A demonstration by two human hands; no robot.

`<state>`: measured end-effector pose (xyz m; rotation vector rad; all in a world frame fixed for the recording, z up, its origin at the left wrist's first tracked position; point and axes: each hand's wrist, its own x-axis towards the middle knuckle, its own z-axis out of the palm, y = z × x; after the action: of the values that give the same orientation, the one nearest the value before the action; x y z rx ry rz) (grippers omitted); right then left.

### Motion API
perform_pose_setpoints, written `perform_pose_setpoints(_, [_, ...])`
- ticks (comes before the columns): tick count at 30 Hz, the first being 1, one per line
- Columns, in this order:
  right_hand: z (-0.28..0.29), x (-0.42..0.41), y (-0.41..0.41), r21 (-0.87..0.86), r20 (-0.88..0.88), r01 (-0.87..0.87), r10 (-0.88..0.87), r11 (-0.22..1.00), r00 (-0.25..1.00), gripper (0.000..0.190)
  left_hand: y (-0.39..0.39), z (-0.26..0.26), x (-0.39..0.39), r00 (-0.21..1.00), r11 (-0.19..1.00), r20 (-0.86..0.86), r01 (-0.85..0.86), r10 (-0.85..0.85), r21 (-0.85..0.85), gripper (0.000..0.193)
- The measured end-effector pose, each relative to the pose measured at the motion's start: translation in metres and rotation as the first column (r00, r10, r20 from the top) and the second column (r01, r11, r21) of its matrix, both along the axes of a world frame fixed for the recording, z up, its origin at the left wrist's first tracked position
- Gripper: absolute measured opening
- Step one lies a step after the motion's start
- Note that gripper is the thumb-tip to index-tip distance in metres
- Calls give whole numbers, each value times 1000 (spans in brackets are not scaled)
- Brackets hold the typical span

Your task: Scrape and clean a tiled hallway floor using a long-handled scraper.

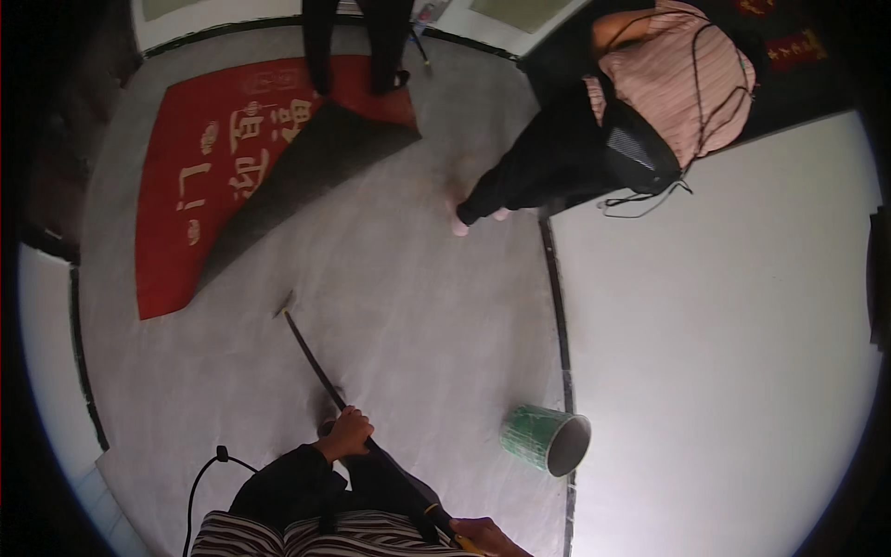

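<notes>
A long black pole [315, 369] with yellow parts slants from the lower middle out over the grey floor [431, 313]. My left hand [349, 433] is closed around its middle, near my legs. Lower down, my right hand [484, 536] grips the pole's near end, close to my striped top, partly cut off by the picture's rim. A small, blurred head at the pole's far end rests at or just above the floor; its kind is hard to tell. Beyond it lies a red mat [167, 230] with light lettering, one side folded over to show its dark backing.
A green bucket [527, 435] lies tipped near the right wall's black skirting. A person in a pink striped top [672, 83] leans at the upper right. Another person's dark-trousered legs [386, 42] stand on the mat's far part. A black cable [191, 501] loops at lower left.
</notes>
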<state>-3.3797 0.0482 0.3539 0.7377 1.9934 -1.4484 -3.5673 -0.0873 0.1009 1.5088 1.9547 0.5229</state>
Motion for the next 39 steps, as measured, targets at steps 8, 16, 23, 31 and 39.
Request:
perform_pose_setpoints(8, [-51,-52,-11,-218,577,384,-198,897,792,40,-94,-28,-14,964,961,-61,-263,259,-86,11])
perform_pose_setpoints(16, [-19,-105,-42,-253,533,59,89,966,842,33,-125,-34,8,889,875,-109,-457,445,-160,17])
perform_pose_setpoints(23, [-37,-115,-70,-211,528,36,83,977,845,28,-158,-26,-7,856,832,-160,-517,492,-201,18])
perform_pose_setpoints(31, [2,-150,-176,-191,461,-88,168,978,871,23,-256,-11,4,632,640,-170,-769,756,-11,16])
perform_pose_setpoints(39, [8,-175,-234,-183,398,-138,202,973,895,23,-301,7,-16,453,467,-173,-883,874,46,15])
